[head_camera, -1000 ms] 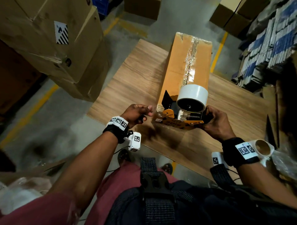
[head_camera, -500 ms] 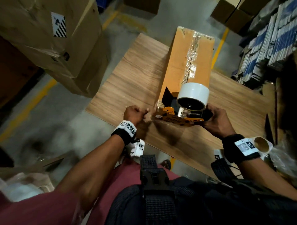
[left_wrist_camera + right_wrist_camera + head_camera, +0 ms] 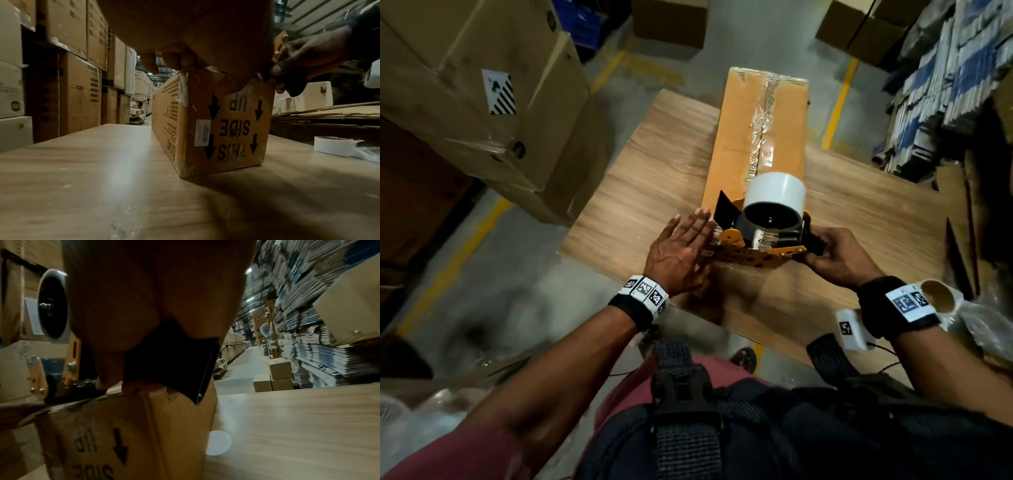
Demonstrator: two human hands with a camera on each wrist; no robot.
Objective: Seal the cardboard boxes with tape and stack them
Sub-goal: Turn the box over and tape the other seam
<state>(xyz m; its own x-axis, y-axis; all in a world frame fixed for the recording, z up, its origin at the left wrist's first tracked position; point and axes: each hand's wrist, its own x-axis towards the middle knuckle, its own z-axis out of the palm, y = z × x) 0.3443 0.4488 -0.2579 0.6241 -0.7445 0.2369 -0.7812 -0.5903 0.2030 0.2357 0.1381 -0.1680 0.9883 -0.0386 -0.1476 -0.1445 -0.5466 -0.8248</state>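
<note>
Warehouse table (image 3: 640, 192) with the box (image 3: 756, 113) lying lengthwise. Right hand (image 3: 835, 257) is wrapped around the dispenser (image 3: 760, 240) at the near end, while left hand (image 3: 681, 250) lies flat, fingers straight, probably smoothing tape and steadying the box.

big stacked cartons (image 3: 482, 85) far left on the floor; piles of flattened cardboard (image 3: 945, 68) far right; yellow floor lines (image 3: 837, 102) past the wooden table (image 3: 654, 171); pretty cluttered warehouse tbh
</note>
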